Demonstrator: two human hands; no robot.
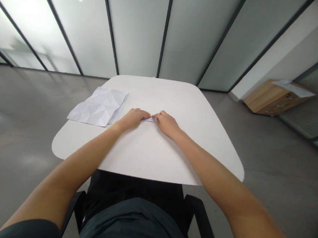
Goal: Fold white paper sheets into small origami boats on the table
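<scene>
A small folded piece of white paper (pixel 149 119) lies on the white table, mostly covered by my fingers. My left hand (pixel 134 118) is closed on its left end, thumb and fingers pressed together. On the right end, my right hand (pixel 167 123) pinches it the same way. The two thumbs nearly meet over the middle of the paper. To the left of my left hand lie creased white paper sheets (pixel 98 105), marked with a pattern of triangular folds. How the small piece is folded under the fingers is hidden.
The white table (pixel 145 158) has rounded corners. Black chair armrests (pixel 200 212) flank my lap below its near edge. Frosted glass panels (pixel 138 30) stand behind the table. A wooden cabinet (pixel 275 98) with a paper on top sits on the floor at the right.
</scene>
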